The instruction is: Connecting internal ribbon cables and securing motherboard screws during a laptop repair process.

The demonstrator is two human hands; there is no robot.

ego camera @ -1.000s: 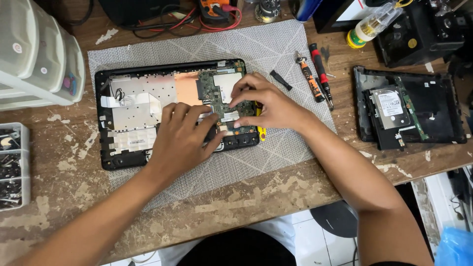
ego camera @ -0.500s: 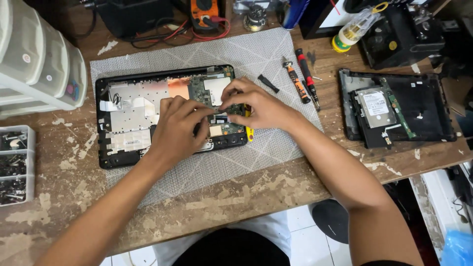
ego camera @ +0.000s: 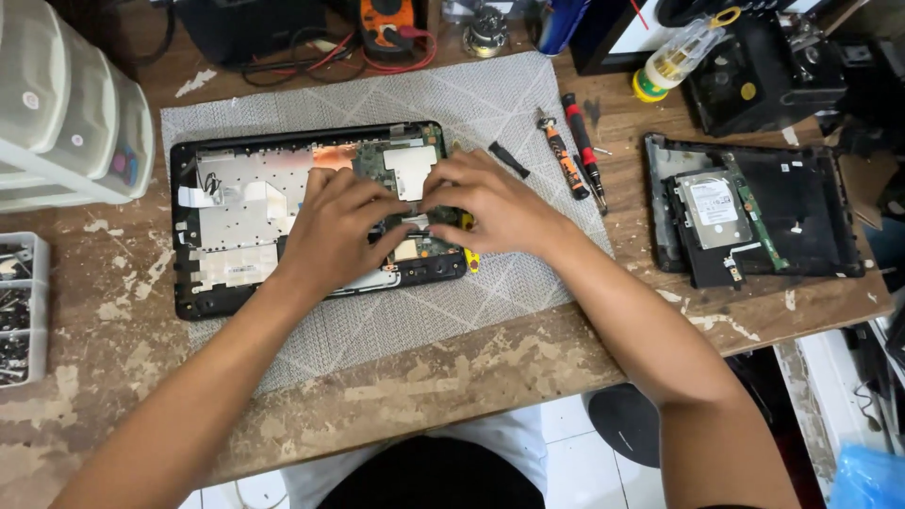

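Both the left hand (ego camera: pixel 330 226) and the right hand (ego camera: pixel 495 207) press curled fingers onto the green circuit board (ego camera: pixel 391 160) inside the opened laptop base (ego camera: pixel 226 212), left of centre at ten o'clock on the grey mat (ego camera: pixel 452 292). The fingertips cover whatever small part they pinch, so I cannot tell what it is. A yellow tool (ego camera: pixel 469 256) peeks out at six o'clock of the right hand.

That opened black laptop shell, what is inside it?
Inside the opened laptop shell lie a silver metal plate, a copper strip and a green circuit board. The left hand and right hand cover the board's middle.

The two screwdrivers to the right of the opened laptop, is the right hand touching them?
Apart. In the head view, bare grey mat shows between the right hand, which rests on the opened laptop, and the screwdrivers.
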